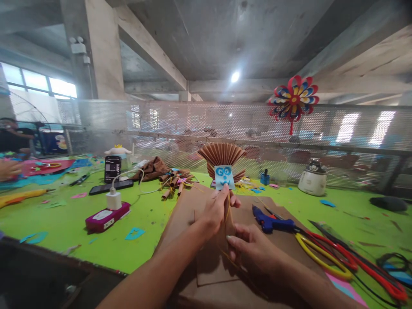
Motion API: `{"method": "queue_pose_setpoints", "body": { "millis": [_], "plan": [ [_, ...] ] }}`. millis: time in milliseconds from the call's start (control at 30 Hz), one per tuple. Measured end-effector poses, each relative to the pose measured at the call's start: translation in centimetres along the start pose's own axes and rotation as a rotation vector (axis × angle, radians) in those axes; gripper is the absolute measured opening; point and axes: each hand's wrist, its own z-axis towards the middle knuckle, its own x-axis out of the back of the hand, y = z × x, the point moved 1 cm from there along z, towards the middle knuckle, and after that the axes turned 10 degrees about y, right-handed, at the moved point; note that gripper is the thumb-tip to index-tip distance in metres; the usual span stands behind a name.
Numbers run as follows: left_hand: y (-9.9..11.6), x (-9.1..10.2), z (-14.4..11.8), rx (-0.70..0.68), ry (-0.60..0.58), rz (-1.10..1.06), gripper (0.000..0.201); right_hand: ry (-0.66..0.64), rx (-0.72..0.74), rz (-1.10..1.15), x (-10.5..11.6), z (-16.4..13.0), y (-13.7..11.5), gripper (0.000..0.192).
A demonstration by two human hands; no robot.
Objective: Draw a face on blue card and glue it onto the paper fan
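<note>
My left hand (213,211) is raised over the brown paper sheets (186,214) and pinches a narrow folded strip of brown paper (228,214) together with a thin yellow string. My right hand (249,246) holds the lower part of the same strip, fingers closed on it. Just behind my left fingers stands a brown pleated paper fan (221,156) with a small blue cartoon face card (223,177) on its front. A blue glue gun (272,222) lies on the brown paper right of my hands.
Green table (64,223) strewn with paper scraps. Red and yellow scissors (328,253) at right, a white pot-shaped appliance (313,178) beyond. At left a magenta power strip (106,216) with charger, phones (112,169), rolled brown paper tubes (172,182). A paper pinwheel (293,99) hangs on the mesh fence. Another person's hand (9,168) far left.
</note>
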Motion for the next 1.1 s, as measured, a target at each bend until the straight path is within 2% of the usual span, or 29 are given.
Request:
{"method": "queue_pose_setpoints", "body": {
  "millis": [133,267,367,500,600,733,900,1100],
  "plan": [
    [-0.1,0.2,0.1,0.029,-0.046,-0.004,0.047,-0.010,0.028,-0.023,0.0,-0.2,-0.4,0.031],
    [-0.6,0.4,0.1,0.060,-0.086,0.018,0.047,-0.017,0.132,-0.056,0.2,-0.2,-0.9,0.038],
    [-1.1,0.5,-0.2,0.073,-0.090,0.031,0.046,0.040,0.212,-0.092,0.3,0.0,-1.4,0.039],
    [-0.6,0.6,-0.1,0.092,-0.096,-0.001,0.040,0.088,0.201,-0.133,0.5,0.0,-1.6,0.040],
    [0.8,1.1,0.9,0.060,-0.046,-0.063,0.040,0.092,0.184,-0.139,0.7,-0.3,-1.5,0.040],
    [2.1,2.0,2.5,-0.009,0.086,-0.113,0.036,0.029,0.102,-0.092,0.9,-0.5,-0.8,0.040],
    [2.0,2.4,2.9,-0.058,0.145,-0.124,0.033,0.023,0.068,-0.049,1.1,-0.3,-0.4,0.040],
    [2.1,2.5,2.3,-0.079,0.165,-0.129,0.031,0.006,0.050,0.025,0.7,-0.6,-1.3,0.039]
  ]
}}
